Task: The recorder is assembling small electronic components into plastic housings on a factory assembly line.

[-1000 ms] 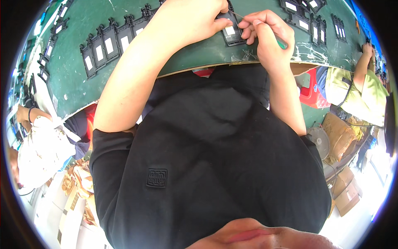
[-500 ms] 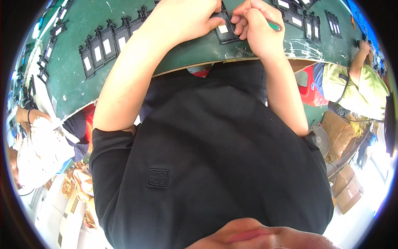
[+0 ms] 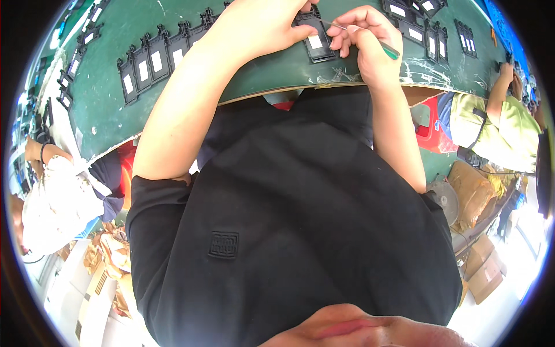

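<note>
A black plastic part [image 3: 319, 51] with a white rectangular label lies flat on the green table, at the top middle of the head view. My left hand [image 3: 283, 26] comes over it from the left; its thumb presses on the part, while its other fingers curl round the top end, partly cut off by the picture's edge. In my right hand [image 3: 373, 40] is a slim tool with a green-and-black handle [image 3: 389, 51] and a thin metal shaft. The shaft points left over the part's upper end; whether its tip touches cannot be seen.
A row of similar black parts with white labels [image 3: 143, 69] stretches along the left of the green table [image 3: 248, 78]. More lie at the right [image 3: 411, 32] and far left. Co-workers sit at both sides, one in a yellow-green top [image 3: 517, 130]. A red stool [image 3: 430, 130] stands at right.
My right hand has drawn slightly away from the part and opened up its grip, so the metal shaft of the tool now shows. The left hand still holds the part.
</note>
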`<state>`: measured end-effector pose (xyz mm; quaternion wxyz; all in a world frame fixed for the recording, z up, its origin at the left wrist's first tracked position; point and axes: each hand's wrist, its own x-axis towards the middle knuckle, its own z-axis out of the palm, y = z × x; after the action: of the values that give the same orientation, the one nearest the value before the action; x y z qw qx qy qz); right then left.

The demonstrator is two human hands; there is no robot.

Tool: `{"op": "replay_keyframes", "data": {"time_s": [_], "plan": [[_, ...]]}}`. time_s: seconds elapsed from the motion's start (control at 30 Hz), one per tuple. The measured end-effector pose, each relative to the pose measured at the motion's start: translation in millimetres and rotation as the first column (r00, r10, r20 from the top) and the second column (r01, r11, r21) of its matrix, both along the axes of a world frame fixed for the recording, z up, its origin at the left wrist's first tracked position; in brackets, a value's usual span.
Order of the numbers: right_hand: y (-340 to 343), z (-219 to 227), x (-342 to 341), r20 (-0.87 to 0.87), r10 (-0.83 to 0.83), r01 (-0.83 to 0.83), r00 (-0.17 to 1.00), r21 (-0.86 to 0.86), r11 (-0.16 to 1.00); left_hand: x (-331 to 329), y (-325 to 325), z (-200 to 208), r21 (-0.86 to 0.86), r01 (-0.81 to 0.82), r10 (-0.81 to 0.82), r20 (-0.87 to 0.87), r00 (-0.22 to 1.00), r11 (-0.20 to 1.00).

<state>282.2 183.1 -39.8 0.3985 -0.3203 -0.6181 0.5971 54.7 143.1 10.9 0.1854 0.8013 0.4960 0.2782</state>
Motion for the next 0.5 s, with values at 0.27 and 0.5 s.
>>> {"op": "replay_keyframes", "data": {"time_s": [0.27, 0.5], "plan": [[3, -3, -2, 0.083, 0.05, -0.055, 0.995, 0.053, 0.997, 2, -1, 6, -0.063, -0.029, 0.031, 0.034, 0.999, 0.998], [4, -2, -4, 0.091, 0.057, -0.062, 0.994, 0.053, 0.997, 3, -1, 12, -0.061, -0.031, 0.031, -0.009, 0.999, 0.998]]}}
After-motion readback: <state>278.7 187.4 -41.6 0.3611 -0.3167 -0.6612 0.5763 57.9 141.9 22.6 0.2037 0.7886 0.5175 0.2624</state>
